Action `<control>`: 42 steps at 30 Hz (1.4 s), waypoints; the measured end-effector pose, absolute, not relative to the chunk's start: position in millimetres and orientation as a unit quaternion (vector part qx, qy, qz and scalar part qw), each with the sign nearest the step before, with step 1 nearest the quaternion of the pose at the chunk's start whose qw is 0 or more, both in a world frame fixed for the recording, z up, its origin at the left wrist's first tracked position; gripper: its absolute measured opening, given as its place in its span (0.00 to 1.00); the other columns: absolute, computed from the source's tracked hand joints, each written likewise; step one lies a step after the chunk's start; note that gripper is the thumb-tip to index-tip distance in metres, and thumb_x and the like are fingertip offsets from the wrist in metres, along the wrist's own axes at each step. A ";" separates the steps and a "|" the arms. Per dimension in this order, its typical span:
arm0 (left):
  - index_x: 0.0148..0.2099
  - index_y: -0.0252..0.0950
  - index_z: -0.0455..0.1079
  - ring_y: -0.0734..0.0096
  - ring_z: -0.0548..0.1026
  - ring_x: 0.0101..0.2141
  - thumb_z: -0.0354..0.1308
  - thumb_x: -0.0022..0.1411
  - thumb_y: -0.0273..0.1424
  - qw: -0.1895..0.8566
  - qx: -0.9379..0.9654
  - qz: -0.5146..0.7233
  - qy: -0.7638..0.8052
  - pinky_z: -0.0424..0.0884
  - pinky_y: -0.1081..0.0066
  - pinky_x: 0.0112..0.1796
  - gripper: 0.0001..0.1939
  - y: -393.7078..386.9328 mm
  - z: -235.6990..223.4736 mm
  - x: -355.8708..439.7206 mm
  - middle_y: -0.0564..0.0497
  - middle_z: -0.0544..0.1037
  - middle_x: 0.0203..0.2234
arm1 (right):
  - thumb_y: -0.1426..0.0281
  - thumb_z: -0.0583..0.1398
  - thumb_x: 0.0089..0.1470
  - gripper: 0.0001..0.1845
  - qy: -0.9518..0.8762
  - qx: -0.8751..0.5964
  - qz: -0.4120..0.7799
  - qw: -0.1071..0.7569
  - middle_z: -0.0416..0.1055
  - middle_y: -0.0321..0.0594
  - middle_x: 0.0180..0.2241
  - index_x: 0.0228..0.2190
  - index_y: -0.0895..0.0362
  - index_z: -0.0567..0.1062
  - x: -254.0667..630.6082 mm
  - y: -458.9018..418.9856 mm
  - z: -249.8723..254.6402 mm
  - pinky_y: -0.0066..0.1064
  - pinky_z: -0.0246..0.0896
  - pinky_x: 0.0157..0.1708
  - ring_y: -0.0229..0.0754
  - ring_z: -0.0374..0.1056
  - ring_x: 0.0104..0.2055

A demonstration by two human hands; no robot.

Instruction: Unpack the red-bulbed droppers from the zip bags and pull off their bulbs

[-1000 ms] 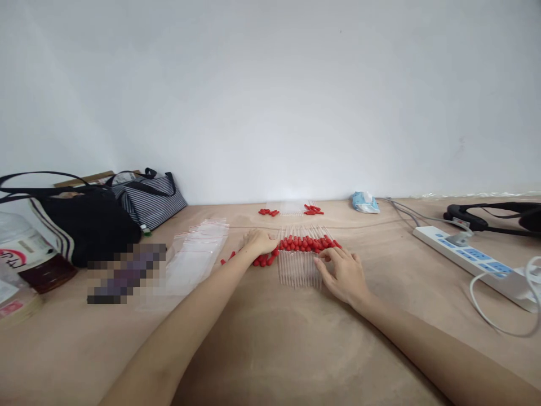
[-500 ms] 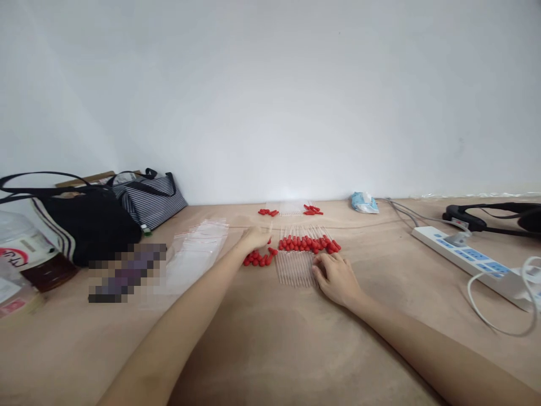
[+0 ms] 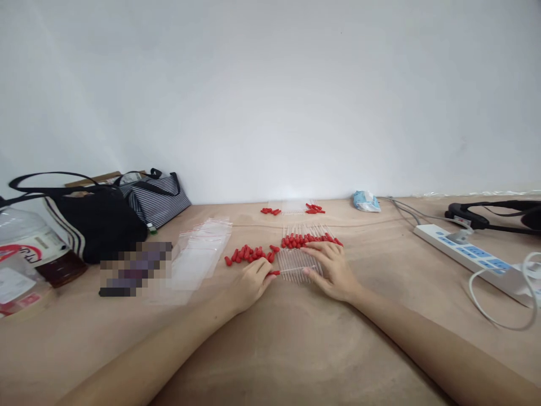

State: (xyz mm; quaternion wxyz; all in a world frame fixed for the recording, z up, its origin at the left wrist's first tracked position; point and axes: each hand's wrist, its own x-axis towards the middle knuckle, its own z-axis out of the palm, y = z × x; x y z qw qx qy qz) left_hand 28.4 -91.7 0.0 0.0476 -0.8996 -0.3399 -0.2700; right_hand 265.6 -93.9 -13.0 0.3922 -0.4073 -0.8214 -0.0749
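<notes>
A row of clear glass droppers with red rubber caps [image 3: 305, 251] lies on the table in front of me. Loose red caps [image 3: 247, 254] are scattered to their left. My left hand [image 3: 250, 283] rests just in front of the loose caps, its fingertips pinched on one red cap [image 3: 274, 273] at the near left corner of the row. My right hand [image 3: 332, 270] lies on the row's right part, fingers curled over the clear tubes. A second small group of droppers and caps [image 3: 296, 210] sits farther back near the wall.
Clear zip bags [image 3: 198, 251] lie left of the caps. Further left are a black bag [image 3: 95, 223], a striped bag [image 3: 154, 197] and a plastic jug [image 3: 25, 254]. A white power strip [image 3: 473, 256] with cables, a black headset [image 3: 494, 214] and a blue packet [image 3: 366, 201] are on the right.
My left hand pulled back from the far side of the loose caps toward me and now pinches one cap. My right hand stayed on the dropper row.
</notes>
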 end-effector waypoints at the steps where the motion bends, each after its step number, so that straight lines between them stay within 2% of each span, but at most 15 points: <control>1: 0.30 0.35 0.59 0.72 0.68 0.26 0.42 0.63 0.30 0.058 -0.902 -0.275 -0.327 0.66 0.73 0.29 0.10 -91.3 -3.6 29.2 0.51 0.67 0.26 | 0.59 0.54 0.52 0.18 -0.836 -0.392 -0.083 0.375 0.67 0.42 0.44 0.44 0.52 0.69 262.2 -96.0 -13.0 0.41 0.48 0.47 0.45 0.60 0.46; 6: 0.31 0.34 0.60 0.72 0.69 0.28 0.43 0.63 0.30 0.074 -0.906 -0.303 -0.285 0.67 0.74 0.31 0.10 -90.8 -10.8 31.9 0.50 0.68 0.26 | 0.61 0.56 0.52 0.10 -0.856 -0.345 -0.094 0.372 0.73 0.34 0.33 0.35 0.48 0.74 248.8 -96.6 -20.7 0.43 0.40 0.49 0.40 0.61 0.41; 9: 0.34 0.34 0.62 0.72 0.69 0.30 0.45 0.63 0.30 0.069 -0.903 -0.325 -0.274 0.67 0.74 0.33 0.08 -92.4 -10.3 32.6 0.49 0.69 0.28 | 0.63 0.55 0.53 0.09 -0.854 -0.335 -0.095 0.387 0.72 0.33 0.26 0.34 0.49 0.74 246.2 -94.7 -23.6 0.42 0.40 0.49 0.38 0.62 0.37; 13: 0.43 0.35 0.65 0.67 0.68 0.37 0.49 0.60 0.34 0.091 -0.898 -0.320 -0.286 0.64 0.66 0.39 0.12 -92.2 -9.1 34.5 0.46 0.71 0.36 | 0.66 0.54 0.54 0.10 -0.853 -0.317 -0.107 0.401 0.70 0.34 0.23 0.33 0.52 0.74 245.9 -95.8 -23.2 0.40 0.43 0.47 0.37 0.61 0.35; 18: 0.32 0.38 0.69 0.70 0.69 0.36 0.49 0.61 0.34 0.091 -0.902 -0.315 -0.281 0.55 0.60 0.46 0.09 -91.4 -9.3 36.5 0.54 0.75 0.32 | 0.67 0.54 0.53 0.09 -0.852 -0.312 -0.118 0.405 0.69 0.33 0.20 0.32 0.52 0.74 246.0 -99.7 -22.1 0.40 0.42 0.46 0.37 0.60 0.32; 24: 0.31 0.40 0.69 0.70 0.68 0.37 0.51 0.60 0.32 0.079 -0.907 -0.298 -0.286 0.50 0.58 0.48 0.08 -92.8 -9.6 31.6 0.57 0.76 0.32 | 0.67 0.55 0.52 0.08 -0.855 -0.311 -0.127 0.394 0.66 0.31 0.16 0.27 0.52 0.74 250.9 -103.0 -20.6 0.41 0.41 0.46 0.37 0.59 0.30; 27: 0.30 0.39 0.68 0.70 0.69 0.35 0.50 0.60 0.28 0.079 -0.897 -0.304 -0.312 0.53 0.59 0.46 0.08 -91.0 -6.3 19.3 0.56 0.76 0.30 | 0.68 0.55 0.52 0.09 -0.838 -0.348 -0.124 0.401 0.67 0.33 0.17 0.26 0.53 0.74 261.2 -101.5 -21.6 0.40 0.42 0.45 0.38 0.59 0.31; 30: 0.30 0.37 0.69 0.70 0.68 0.32 0.49 0.60 0.28 0.097 -0.875 -0.325 -0.345 0.60 0.65 0.39 0.09 -90.2 -4.6 7.8 0.53 0.74 0.29 | 0.68 0.54 0.53 0.10 -0.819 -0.386 -0.125 0.406 0.69 0.34 0.19 0.27 0.53 0.75 269.8 -99.4 -23.3 0.38 0.43 0.43 0.38 0.59 0.30; 33: 0.37 0.35 0.70 0.72 0.67 0.30 0.46 0.62 0.30 0.081 -0.865 -0.346 -0.356 0.64 0.71 0.33 0.11 -90.3 -6.8 6.2 0.49 0.69 0.28 | 0.69 0.53 0.53 0.11 -0.811 -0.415 -0.123 0.394 0.70 0.35 0.22 0.31 0.52 0.75 269.6 -97.5 -24.4 0.36 0.44 0.39 0.37 0.59 0.29; 37: 0.45 0.32 0.67 0.71 0.68 0.33 0.43 0.61 0.28 0.069 -0.807 -0.392 -0.437 0.67 0.70 0.36 0.15 -81.8 -7.8 4.9 0.47 0.65 0.31 | 0.73 0.51 0.52 0.13 -0.776 -0.482 -0.111 0.391 0.72 0.36 0.25 0.37 0.55 0.72 263.8 -93.1 -24.3 0.34 0.44 0.38 0.38 0.61 0.31; 39: 0.45 0.32 0.67 0.69 0.68 0.34 0.43 0.60 0.29 0.064 -0.774 -0.402 -0.485 0.67 0.69 0.37 0.15 -72.4 -5.2 -2.9 0.47 0.65 0.32 | 0.73 0.52 0.50 0.10 -0.759 -0.501 -0.108 0.402 0.72 0.35 0.24 0.33 0.57 0.71 262.2 -90.1 -24.4 0.34 0.43 0.38 0.38 0.62 0.31; 42: 0.45 0.33 0.66 0.71 0.69 0.28 0.46 0.57 0.31 0.036 -0.726 -0.411 -0.550 0.69 0.70 0.32 0.15 -56.9 -0.2 -20.3 0.48 0.67 0.30 | 0.72 0.53 0.50 0.07 -0.751 -0.508 -0.121 0.404 0.71 0.35 0.22 0.25 0.57 0.70 261.1 -86.3 -25.4 0.34 0.43 0.39 0.37 0.62 0.29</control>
